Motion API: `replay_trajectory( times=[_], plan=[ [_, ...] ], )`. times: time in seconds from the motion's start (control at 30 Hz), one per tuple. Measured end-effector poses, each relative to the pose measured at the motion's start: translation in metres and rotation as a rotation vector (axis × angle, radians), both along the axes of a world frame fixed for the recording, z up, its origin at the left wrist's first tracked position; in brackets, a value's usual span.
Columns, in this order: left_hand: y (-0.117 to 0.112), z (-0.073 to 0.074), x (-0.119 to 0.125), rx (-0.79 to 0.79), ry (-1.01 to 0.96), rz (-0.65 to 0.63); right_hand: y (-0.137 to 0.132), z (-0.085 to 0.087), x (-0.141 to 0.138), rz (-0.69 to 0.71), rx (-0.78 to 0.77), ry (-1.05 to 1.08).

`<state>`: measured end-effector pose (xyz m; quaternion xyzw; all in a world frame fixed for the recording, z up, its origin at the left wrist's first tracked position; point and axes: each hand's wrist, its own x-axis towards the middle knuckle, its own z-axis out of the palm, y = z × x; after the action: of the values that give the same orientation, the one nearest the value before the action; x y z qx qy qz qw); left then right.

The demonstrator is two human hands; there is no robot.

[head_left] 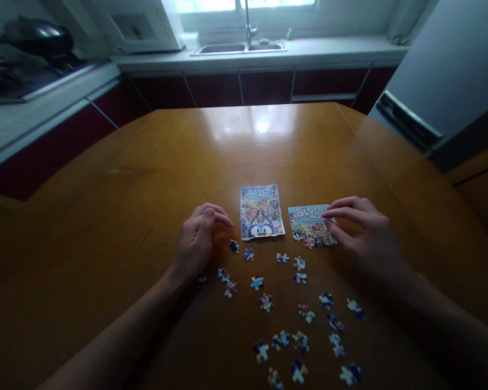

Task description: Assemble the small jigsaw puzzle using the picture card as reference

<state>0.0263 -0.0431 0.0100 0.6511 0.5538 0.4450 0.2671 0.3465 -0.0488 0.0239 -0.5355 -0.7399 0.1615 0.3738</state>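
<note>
I have the right hand [370, 233] over the right edge of the partly built puzzle [309, 223], thumb and index finger close together; I can't tell whether a piece sits between them. The left hand [196, 238] lies loosely curled beside the printed sheet [262, 208], and I can't make out anything inside its grip.

The puzzle lies flat, just right of the sheet: pale "Bluey" lettering on light blue along the top, a crowd of small coloured figures below, and a jagged lower edge of tabs and gaps. The sheet bears the same lettering and crowd, with a big blue dog face peering up from its foot.

Nearer to me, loose pieces [265, 301] scatter across the wooden table [117, 227], mostly blue, white and mixed colours; some touch.

Farther out, I see a double-basin sink [238, 53], its basins too shallowly angled to see into, and a dark pan [38, 37] on the stove.
</note>
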Motion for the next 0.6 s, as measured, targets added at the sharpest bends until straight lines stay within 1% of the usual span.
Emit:
replay_trajectory(
  times=[0.33,0.47,0.6],
  plan=[
    [0.0007,-0.0033,-0.0021,-0.012,0.014,0.007,0.0004,-0.0103,0.0001,0.120,-0.073,-0.132],
    [0.0008,-0.0057,-0.0030,-0.005,-0.009,-0.003,-0.0011,-0.0090,-0.0019,0.143,-0.084,-0.145],
    [0.0005,-0.0049,-0.0026,0.000,-0.002,-0.003,-0.0019,-0.0066,-0.0040,0.170,-0.093,-0.144]
  ],
)
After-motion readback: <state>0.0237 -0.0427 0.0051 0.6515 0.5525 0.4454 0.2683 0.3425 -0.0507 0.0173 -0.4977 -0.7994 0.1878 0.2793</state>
